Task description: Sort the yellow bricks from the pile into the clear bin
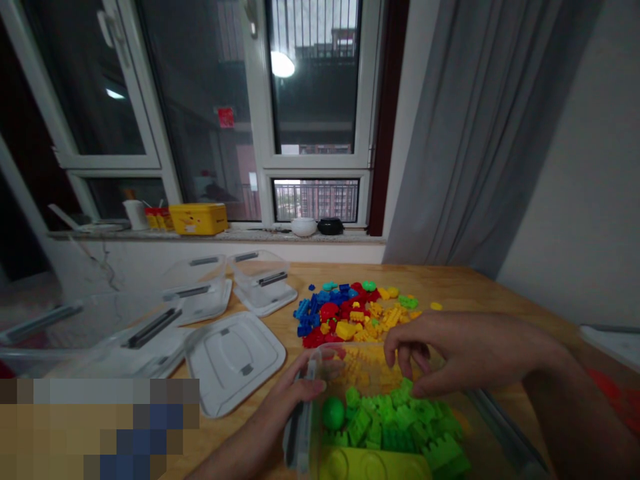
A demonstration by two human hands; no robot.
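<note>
Green toy bricks [390, 423] lie beneath the right hand [435, 350], whose fingers bend loosely over them; whether they pinch one, I cannot tell. The left hand [293, 388] clasps the side of the clear plastic bin [314, 433] holding these bricks, probably steadying it. Beyond both hands, a brick heap [350, 312] seems grouped by colour. Farther, a yellow box [199, 219] bears illegible markings.

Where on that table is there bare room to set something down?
On the table, the widest bare patch lies right of the brick pile, between right arm and curtain. A narrow strip separates the nearest white lid from the left arm. Crowded: the left, with clear boxes; the middle, with the tub.
</note>
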